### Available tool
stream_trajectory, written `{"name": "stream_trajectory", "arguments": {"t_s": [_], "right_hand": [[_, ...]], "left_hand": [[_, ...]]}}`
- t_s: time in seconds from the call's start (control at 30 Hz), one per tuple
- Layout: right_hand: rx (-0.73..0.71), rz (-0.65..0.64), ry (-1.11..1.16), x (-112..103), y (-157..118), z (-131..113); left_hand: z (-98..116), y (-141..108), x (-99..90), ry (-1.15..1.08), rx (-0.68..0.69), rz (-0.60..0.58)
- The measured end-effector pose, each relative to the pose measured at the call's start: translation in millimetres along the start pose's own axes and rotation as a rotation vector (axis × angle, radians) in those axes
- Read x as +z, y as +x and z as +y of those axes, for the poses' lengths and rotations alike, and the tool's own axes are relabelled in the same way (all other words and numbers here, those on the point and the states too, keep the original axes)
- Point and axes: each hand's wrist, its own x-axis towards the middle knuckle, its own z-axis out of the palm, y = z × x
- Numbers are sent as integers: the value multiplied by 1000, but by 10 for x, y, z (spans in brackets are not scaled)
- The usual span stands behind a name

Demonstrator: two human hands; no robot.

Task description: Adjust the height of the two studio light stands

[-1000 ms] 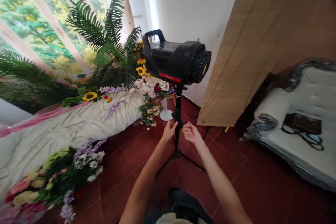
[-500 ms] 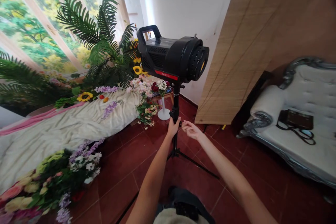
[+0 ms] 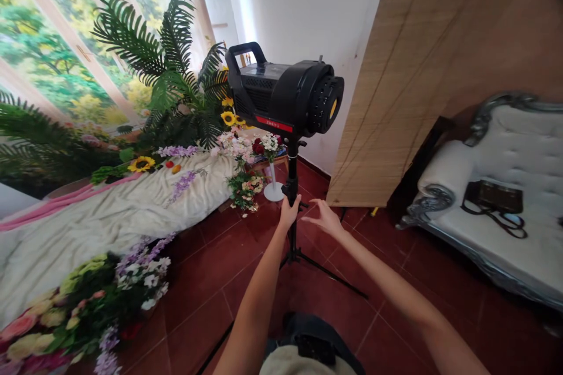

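Note:
A black studio light (image 3: pixel 285 94) with a top handle and a red label sits on a black light stand (image 3: pixel 292 167) in front of me. My left hand (image 3: pixel 289 212) is wrapped round the stand's column, below a collar. Just right of the column, my right hand (image 3: pixel 324 218) is open, thumb and fingers apart, with nothing between them. Its fingertips are near a small dark knob (image 3: pixel 303 205) on the column, with a slight gap. The stand's legs (image 3: pixel 332 274) spread over the floor.
A pale draped cloth (image 3: pixel 132 205) with flowers and fruit lies to the left. Flower bunches (image 3: pixel 109 293) stand at the near left. On the right are a bamboo blind (image 3: pixel 373 99) and a white tufted sofa (image 3: pixel 497 234) bearing a brown bag (image 3: pixel 499 198). Red tiles (image 3: pixel 211 281) cover the floor.
My right hand has opened its fingers, which were curled together by the knob, and drawn slightly right. My left hand keeps its hold; the light appears slightly further left in view.

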Motion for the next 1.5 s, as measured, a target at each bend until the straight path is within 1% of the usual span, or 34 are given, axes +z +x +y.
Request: {"name": "stream_trajectory", "arguments": {"t_s": [0.03,0.13,0.17,0.2,0.23,0.27,0.33,0.37,0.43,0.47,0.53,0.6,0.63,0.7,0.77,0.83,0.87,0.9,1.0,1.03,1.07,1.17,1.3,1.4,1.5], "right_hand": [[81,-30,99,28,-12,-2],[358,-193,422,101,18,-53],[413,-228,481,113,43,-79],[429,-225,505,117,70,-106],[402,-183,496,113,95,-132],[339,-114,464,101,116,-156],[167,17,363,59,136,-204],[85,47,302,33,137,-232],[-31,48,177,-19,134,-308],[-63,54,127,-39,141,-356],[-94,122,85,-54,195,-471],[-109,200,143,-26,318,-589],[-117,211,213,1,403,-642],[-136,170,387,69,593,-728],[-154,78,507,136,765,-788],[-163,-12,515,197,876,-826],[-160,-21,492,226,904,-838],[-150,4,468,256,917,-845],[-96,161,452,331,918,-858],[-86,186,470,340,923,-868],[-88,181,498,335,935,-884],[-148,77,599,221,1017,-1002],[-230,-57,689,-81,1145,-1297],[-292,-123,691,-303,1223,-1527],[-351,-158,633,-472,1301,-1705]], "left_hand": [[-8,5,0,-1,11,4],[-8,9,-1,5,45,16],[-2,7,-1,10,49,18],[5,4,-2,14,52,17],[13,0,-2,14,56,15],[19,-4,-3,10,60,13],[26,-9,-2,-5,63,13],[25,-10,-1,-15,61,12],[16,-7,6,-40,48,8],[9,-3,10,-54,43,7],[-5,4,18,-82,35,3],[-12,8,20,-88,27,0],[-12,7,17,-85,23,-3],[-3,1,6,-72,11,-3],[13,-9,-6,-60,2,-3],[25,-16,-14,-57,-2,6],[28,-17,-16,-59,-1,12],[28,-17,-16,-62,4,20],[17,-14,-20,-61,34,38],[16,-14,-23,-52,40,36],[18,-15,-27,-40,44,34],[52,-28,-47,1,50,18],[115,-49,-80,54,49,-11],[135,-50,-95,78,31,-15],[148,-49,-98,79,16,-4]]}}
